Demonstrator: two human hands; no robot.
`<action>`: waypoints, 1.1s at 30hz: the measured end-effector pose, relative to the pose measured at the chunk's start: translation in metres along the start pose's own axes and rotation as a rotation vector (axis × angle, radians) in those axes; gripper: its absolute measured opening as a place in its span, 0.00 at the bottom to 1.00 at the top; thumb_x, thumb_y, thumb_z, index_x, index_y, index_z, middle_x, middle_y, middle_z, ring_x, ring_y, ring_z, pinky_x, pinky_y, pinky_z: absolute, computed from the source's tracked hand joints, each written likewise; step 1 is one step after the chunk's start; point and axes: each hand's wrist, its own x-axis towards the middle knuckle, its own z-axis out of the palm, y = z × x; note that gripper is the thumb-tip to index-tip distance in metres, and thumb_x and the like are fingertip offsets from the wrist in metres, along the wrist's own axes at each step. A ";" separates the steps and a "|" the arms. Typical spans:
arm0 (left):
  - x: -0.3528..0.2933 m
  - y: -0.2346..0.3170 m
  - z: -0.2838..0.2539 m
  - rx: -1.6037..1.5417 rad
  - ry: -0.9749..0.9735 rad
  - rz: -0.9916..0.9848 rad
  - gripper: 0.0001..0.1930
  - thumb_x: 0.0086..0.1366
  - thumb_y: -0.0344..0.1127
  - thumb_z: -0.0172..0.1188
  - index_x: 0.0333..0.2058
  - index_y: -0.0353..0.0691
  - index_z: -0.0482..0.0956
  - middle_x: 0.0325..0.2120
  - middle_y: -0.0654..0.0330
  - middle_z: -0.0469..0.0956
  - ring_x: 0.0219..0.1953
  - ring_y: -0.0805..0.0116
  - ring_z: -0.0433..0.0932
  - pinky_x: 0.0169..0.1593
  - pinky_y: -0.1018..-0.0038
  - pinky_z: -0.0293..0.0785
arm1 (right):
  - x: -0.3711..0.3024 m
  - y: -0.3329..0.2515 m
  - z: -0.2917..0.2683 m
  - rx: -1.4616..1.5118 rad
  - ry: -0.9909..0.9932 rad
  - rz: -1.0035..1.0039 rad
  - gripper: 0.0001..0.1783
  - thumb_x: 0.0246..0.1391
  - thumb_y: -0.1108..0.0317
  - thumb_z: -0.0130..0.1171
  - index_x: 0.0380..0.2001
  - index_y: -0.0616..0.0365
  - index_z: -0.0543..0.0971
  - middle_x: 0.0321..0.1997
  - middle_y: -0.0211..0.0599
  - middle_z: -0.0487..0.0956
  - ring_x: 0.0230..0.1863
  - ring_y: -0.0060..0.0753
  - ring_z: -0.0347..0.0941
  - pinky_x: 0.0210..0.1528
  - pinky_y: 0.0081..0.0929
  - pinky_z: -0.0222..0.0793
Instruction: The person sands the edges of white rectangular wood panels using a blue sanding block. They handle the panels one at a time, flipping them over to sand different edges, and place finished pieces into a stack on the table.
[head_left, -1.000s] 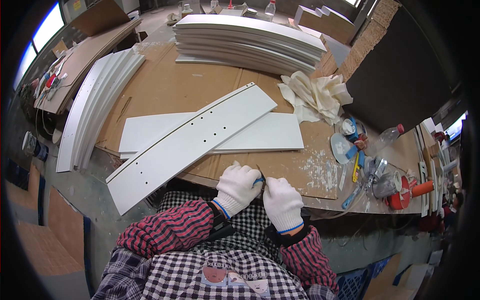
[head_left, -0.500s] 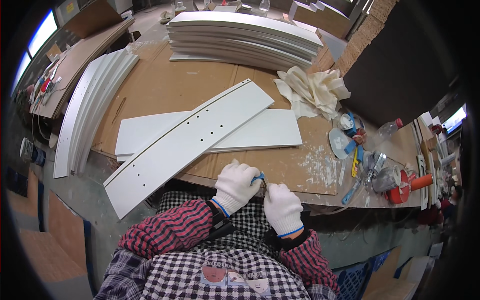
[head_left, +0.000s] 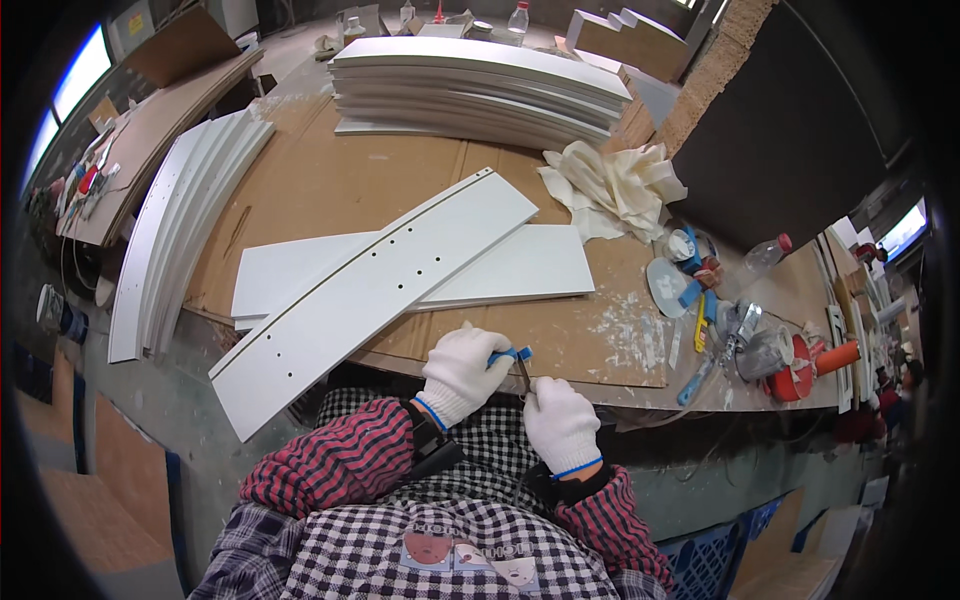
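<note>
My left hand (head_left: 460, 374), in a white knitted glove, is closed on a small blue piece (head_left: 521, 353) that sticks out past its fingertips. My right hand (head_left: 562, 426), gloved alike, pinches a thin dark metal tool (head_left: 524, 376) whose upper end meets the blue piece; its exact kind is too small to make out. Both hands are over my lap, by the table's near edge. Beyond them a long white panel (head_left: 365, 300) with drilled holes and a groove lies aslant across another white panel (head_left: 545, 262).
Stacked white panels (head_left: 480, 90) stand at the table's back, and more (head_left: 180, 240) at the left. To the right are a crumpled cream cloth (head_left: 620, 190), a yellow-handled cutter (head_left: 704, 325), a brush (head_left: 742, 325), a plastic bottle (head_left: 765, 262) and an orange-red tape roll (head_left: 793, 370).
My hands have drawn slightly apart, and more of the dark metal tool shows between them. The whole view has shifted a little; the panels lie as before.
</note>
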 end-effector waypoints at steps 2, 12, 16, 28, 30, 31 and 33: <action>-0.006 -0.001 -0.003 -0.083 0.035 -0.039 0.09 0.54 0.32 0.64 0.34 0.38 0.80 0.27 0.56 0.78 0.31 0.58 0.78 0.38 0.67 0.75 | -0.003 0.004 0.002 0.105 0.028 0.013 0.10 0.53 0.63 0.55 0.34 0.57 0.77 0.31 0.48 0.78 0.34 0.52 0.77 0.37 0.42 0.72; -0.024 0.000 -0.027 -0.708 -0.095 -0.301 0.18 0.63 0.25 0.56 0.53 0.33 0.70 0.41 0.58 0.76 0.42 0.73 0.76 0.48 0.75 0.76 | 0.021 0.029 -0.021 0.423 0.287 -0.261 0.08 0.54 0.68 0.57 0.37 0.58 0.79 0.45 0.46 0.78 0.47 0.48 0.74 0.49 0.35 0.70; -0.025 0.001 -0.030 -0.818 -0.110 -0.328 0.20 0.64 0.23 0.54 0.55 0.31 0.67 0.42 0.57 0.74 0.44 0.73 0.75 0.52 0.75 0.74 | 0.049 0.034 -0.009 0.575 0.041 -0.282 0.11 0.56 0.65 0.54 0.39 0.58 0.78 0.46 0.46 0.78 0.49 0.48 0.73 0.51 0.35 0.69; -0.027 0.006 -0.053 -1.093 -0.216 -0.458 0.18 0.68 0.34 0.53 0.54 0.34 0.69 0.42 0.61 0.74 0.41 0.75 0.74 0.49 0.76 0.71 | -0.009 0.105 -0.067 0.306 0.044 -0.019 0.07 0.49 0.67 0.60 0.30 0.57 0.81 0.33 0.41 0.80 0.39 0.43 0.76 0.44 0.33 0.71; -0.026 0.008 -0.050 -1.226 -0.235 -0.509 0.16 0.69 0.34 0.53 0.53 0.35 0.70 0.42 0.61 0.74 0.42 0.73 0.74 0.50 0.74 0.71 | 0.006 0.108 -0.065 0.328 0.130 0.054 0.09 0.49 0.65 0.61 0.31 0.58 0.81 0.33 0.42 0.80 0.40 0.43 0.76 0.45 0.33 0.71; -0.026 0.005 -0.047 -1.280 -0.248 -0.521 0.16 0.69 0.34 0.53 0.53 0.35 0.70 0.42 0.60 0.74 0.42 0.72 0.74 0.50 0.72 0.72 | 0.015 0.109 -0.062 0.340 0.165 0.089 0.10 0.49 0.65 0.61 0.33 0.57 0.82 0.33 0.43 0.79 0.40 0.43 0.76 0.45 0.33 0.70; -0.025 0.006 -0.047 -1.341 -0.240 -0.560 0.16 0.69 0.35 0.52 0.53 0.36 0.69 0.41 0.60 0.74 0.42 0.71 0.74 0.50 0.70 0.73 | 0.033 0.110 -0.053 0.312 0.243 0.081 0.11 0.49 0.63 0.61 0.35 0.57 0.82 0.34 0.43 0.80 0.40 0.44 0.76 0.45 0.35 0.70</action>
